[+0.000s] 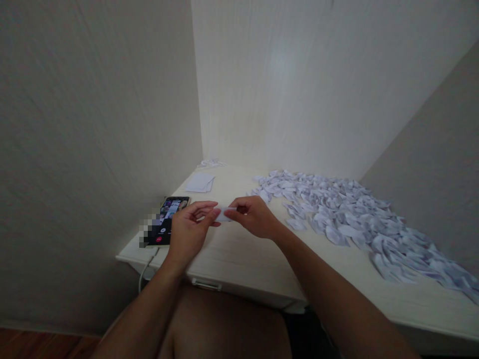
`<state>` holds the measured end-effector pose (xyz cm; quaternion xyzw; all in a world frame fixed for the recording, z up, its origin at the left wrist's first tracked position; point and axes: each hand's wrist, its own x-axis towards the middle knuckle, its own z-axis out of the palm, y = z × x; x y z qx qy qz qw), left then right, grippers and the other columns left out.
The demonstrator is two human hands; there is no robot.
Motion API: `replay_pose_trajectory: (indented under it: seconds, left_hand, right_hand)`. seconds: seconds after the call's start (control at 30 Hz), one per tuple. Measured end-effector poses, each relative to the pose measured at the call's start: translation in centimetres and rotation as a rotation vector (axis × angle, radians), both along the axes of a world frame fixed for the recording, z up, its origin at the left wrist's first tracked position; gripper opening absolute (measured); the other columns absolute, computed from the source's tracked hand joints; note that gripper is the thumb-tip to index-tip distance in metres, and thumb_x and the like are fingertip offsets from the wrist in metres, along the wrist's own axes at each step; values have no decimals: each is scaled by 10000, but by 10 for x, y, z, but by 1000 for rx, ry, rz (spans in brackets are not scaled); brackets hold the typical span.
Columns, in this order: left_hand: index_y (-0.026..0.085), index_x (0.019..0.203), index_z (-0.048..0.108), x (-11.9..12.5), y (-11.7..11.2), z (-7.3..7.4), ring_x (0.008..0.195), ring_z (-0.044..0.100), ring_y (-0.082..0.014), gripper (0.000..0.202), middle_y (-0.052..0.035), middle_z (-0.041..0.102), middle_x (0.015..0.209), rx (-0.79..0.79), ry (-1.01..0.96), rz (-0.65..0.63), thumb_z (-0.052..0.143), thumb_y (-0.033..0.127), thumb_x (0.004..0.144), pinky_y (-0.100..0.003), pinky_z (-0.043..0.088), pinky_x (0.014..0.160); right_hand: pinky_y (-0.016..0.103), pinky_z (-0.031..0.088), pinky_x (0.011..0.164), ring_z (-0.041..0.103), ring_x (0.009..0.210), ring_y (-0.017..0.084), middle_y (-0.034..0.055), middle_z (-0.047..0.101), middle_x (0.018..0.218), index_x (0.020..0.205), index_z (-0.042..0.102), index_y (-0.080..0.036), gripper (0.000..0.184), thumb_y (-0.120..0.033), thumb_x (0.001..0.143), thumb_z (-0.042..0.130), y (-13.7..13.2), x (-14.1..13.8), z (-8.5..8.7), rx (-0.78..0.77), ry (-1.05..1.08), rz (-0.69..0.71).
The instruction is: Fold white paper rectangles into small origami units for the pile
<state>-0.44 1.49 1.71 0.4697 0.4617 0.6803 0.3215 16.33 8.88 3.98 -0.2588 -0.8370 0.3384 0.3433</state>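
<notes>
A small white piece of paper (223, 214) is held between my two hands, above the front part of the desk. My left hand (192, 222) pinches its left end between thumb and fingers. At the right end, my right hand (252, 215) grips it with the thumb on top and the fingers curled behind. Folds in the paper are too small to make out. Beyond my left hand lies a short stack of white paper sheets (200, 182). A large heap of folded white paper pieces (329, 199) spreads over the right side of the desk.
A phone (166, 222) with a lit screen lies left of my left hand, and a white cable (144, 269) hangs off the desk edge near it. Thin paper scraps (211, 163) sit in the back left corner. Walls enclose the desk (239, 259); its front has a drawer handle (206, 284).
</notes>
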Motion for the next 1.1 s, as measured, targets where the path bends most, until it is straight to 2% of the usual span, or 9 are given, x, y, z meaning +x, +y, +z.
replay_pose_trajectory:
  seconds: [0.17,0.27,0.37,0.57,0.77,0.97,1.1]
  left_hand:
    - [132,926,730,1,-1,0,709,702,-187,346,-48,726,788,-40,-22,-43,830,366,691,-333,654,592]
    - [124,983,718,4,-2,0,720,693,-182,410,-44,718,780,-56,-78,-55,844,362,674,-335,654,601]
    - [119,955,724,5,-2,-1,667,671,-159,385,-33,702,733,-54,-79,-45,843,357,677,-325,650,595]
    - [151,1029,714,5,-1,-7,717,678,-165,435,-15,683,785,-77,-120,-115,853,343,664,-323,649,585]
    - [120,970,716,9,-2,-6,650,677,-155,428,-18,701,703,-103,-160,-78,875,321,627,-335,647,626]
    - [122,1021,698,10,-1,-8,733,720,-195,492,-45,734,797,-104,-184,-92,885,327,615,-368,653,661]
    - [131,1018,705,12,-1,-9,805,732,-214,477,-72,750,889,-101,-222,-108,887,313,617,-361,648,688]
  right_hand:
    - [220,433,614,574,643,102,9,680,716,762,710,-162,178,-293,874,663,-1,0,2,51,1,6]
    - [227,427,620,558,636,103,5,657,694,716,691,-165,206,-303,868,674,-1,0,3,70,27,-13]
    - [231,418,616,542,618,101,-2,636,669,692,680,-168,254,-347,873,671,0,0,4,76,23,4]
    - [227,392,593,506,582,91,-11,616,637,653,668,-164,308,-387,866,677,3,4,5,82,1,16]
    - [231,385,591,515,597,96,-2,627,652,669,686,-158,288,-381,852,687,5,3,4,23,41,-8]
    - [235,380,593,489,593,95,-10,605,634,647,682,-159,273,-366,824,707,8,4,1,-36,92,-29]
    - [242,383,589,500,599,103,-7,612,636,660,691,-158,288,-411,793,734,9,3,-2,-167,178,1]
